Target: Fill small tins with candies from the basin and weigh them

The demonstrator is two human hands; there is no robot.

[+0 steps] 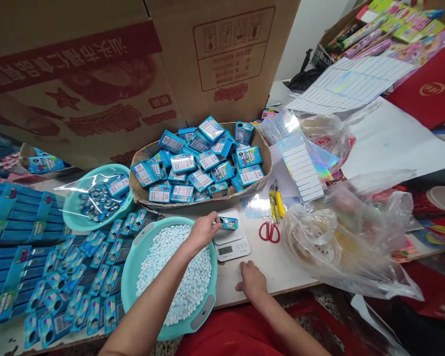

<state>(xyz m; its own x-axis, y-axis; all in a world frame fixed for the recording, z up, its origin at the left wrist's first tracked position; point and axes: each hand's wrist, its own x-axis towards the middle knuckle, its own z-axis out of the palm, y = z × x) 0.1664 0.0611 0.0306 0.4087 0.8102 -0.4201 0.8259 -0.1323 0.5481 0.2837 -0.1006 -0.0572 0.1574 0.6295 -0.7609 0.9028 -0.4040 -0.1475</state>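
Observation:
A small blue candy box (230, 223) lies on the white kitchen scale (234, 251), its round hole towards my left hand. My left hand (204, 228) reaches over a turquoise basin (128, 274) with its fingers pinched together at that end of the box. Whatever sits between the fingertips is too small to make out. Pale blue-white candies (174, 269) fill much of the basin. My right hand (252, 281) rests on the table just below the scale, holding nothing, thumb apart from the loosely bent fingers.
Behind the scale stands a cut-down carton (198, 200) heaped with blue boxes. Rows of blue boxes with round holes (77, 277) cover the left side. A smaller turquoise bowl (72, 217) holds shiny round pieces. Red-handled scissors (269, 232) and plastic bags (341, 237) lie rightward.

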